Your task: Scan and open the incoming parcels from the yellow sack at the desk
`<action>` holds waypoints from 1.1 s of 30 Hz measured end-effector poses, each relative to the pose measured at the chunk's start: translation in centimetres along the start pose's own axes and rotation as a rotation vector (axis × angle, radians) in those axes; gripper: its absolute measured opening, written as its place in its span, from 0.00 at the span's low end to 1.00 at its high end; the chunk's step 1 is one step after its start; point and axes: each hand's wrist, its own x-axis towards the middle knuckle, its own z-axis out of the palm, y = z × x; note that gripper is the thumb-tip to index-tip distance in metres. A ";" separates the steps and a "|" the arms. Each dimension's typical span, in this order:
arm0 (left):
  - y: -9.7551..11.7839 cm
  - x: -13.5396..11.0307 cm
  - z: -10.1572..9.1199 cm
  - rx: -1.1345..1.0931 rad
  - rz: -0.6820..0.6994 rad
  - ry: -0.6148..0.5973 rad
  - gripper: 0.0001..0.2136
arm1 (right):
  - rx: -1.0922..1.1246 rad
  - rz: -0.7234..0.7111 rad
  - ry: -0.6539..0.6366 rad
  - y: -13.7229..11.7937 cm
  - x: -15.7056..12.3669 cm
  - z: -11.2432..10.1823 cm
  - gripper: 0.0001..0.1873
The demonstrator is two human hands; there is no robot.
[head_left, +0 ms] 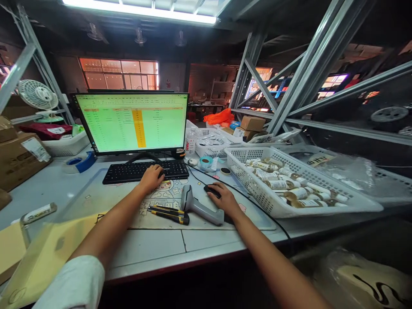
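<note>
My left hand (152, 177) rests on the black keyboard (120, 172), its fingers laid over the keys and holding nothing. Over a black computer mouse (212, 191) lies my right hand (227, 200), its fingers curved around it. Between my forearms, a grey barcode scanner (203, 209) lies on the printed desk mat (144, 222). Yellow-and-black utility knives (170, 213) sit just left of the scanner. Behind the keyboard, the monitor (111, 124) shows a spreadsheet with one orange column.
A white basket (273, 206) of small bottles stands at the right. Left are a cardboard box (24, 156), blue tape (85, 163) and a yellowish plastic bag (48, 257). A water bottle (191, 141) stands beside the monitor. Metal shelving posts (299, 73) rise behind the basket.
</note>
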 end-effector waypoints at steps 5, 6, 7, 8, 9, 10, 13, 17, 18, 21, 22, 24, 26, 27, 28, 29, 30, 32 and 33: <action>0.5 1.2 1.9 0.005 0.055 -0.059 0.26 | 0.005 -0.013 -0.007 -0.2 -0.2 -0.1 0.20; 0.8 1.4 2.2 0.004 0.074 -0.077 0.27 | 0.004 -0.011 -0.007 -0.2 -0.2 -0.1 0.20; 1.1 1.8 2.4 0.001 0.094 -0.096 0.28 | 0.003 -0.007 -0.007 -0.3 -0.2 -0.1 0.20; 1.4 2.1 2.6 -0.003 0.111 -0.113 0.29 | 0.003 -0.003 -0.006 -0.3 -0.2 -0.1 0.20; 1.7 2.5 2.7 -0.007 0.124 -0.128 0.29 | 0.002 0.000 -0.005 -0.3 -0.2 -0.1 0.20; 2.0 2.9 2.8 -0.013 0.128 -0.141 0.30 | 0.002 0.002 -0.002 -0.3 -0.2 -0.1 0.21; 2.9 3.8 2.9 -0.029 0.095 -0.184 0.30 | -0.006 0.001 0.006 -0.3 -0.1 -0.1 0.22; 4.3 3.9 2.7 -0.054 -0.010 -0.228 0.28 | -0.032 -0.037 0.002 0.0 -0.4 -0.2 0.23; 4.5 3.8 2.4 -0.057 -0.019 -0.230 0.27 | -0.043 -0.048 0.003 0.2 -0.4 -0.2 0.24; 4.0 2.5 0.4 -0.033 0.045 -0.192 0.29 | -0.066 -0.093 0.004 0.6 0.1 -0.3 0.26; 3.6 1.5 -0.9 -0.030 0.068 -0.188 0.29 | -0.070 -0.111 0.002 0.6 0.2 -0.3 0.26; 2.7 -2.1 -4.4 -0.054 0.107 -0.211 0.26 | -0.072 -0.143 0.003 0.1 0.3 -0.3 0.27; 1.3 -7.4 -8.7 -0.106 0.124 -0.254 0.24 | -0.073 -0.148 0.014 -0.7 0.3 -0.5 0.28; 0.4 -10.5 -11.0 -0.127 0.081 -0.262 0.23 | -0.074 -0.141 0.024 -1.1 0.2 -0.6 0.29; -0.7 -13.9 -13.2 -0.133 0.001 -0.264 0.23 | -0.078 -0.130 0.039 -1.3 0.1 -0.7 0.29; -1.9 -17.4 -15.2 -0.118 -0.101 -0.243 0.23 | -0.086 -0.121 0.051 -1.4 0.1 -0.8 0.30; -3.1 -21.0 -17.0 -0.076 -0.217 -0.211 0.24 | -0.095 -0.113 0.066 -1.4 0.1 -0.8 0.31; -5.4 -28.2 -19.4 0.067 -0.406 -0.150 0.27 | -0.088 -0.097 0.101 -0.8 0.0 -0.7 0.30; -6.4 -31.6 -20.1 0.152 -0.506 -0.122 0.28 | -0.062 -0.096 0.099 -0.3 0.0 -0.5 0.28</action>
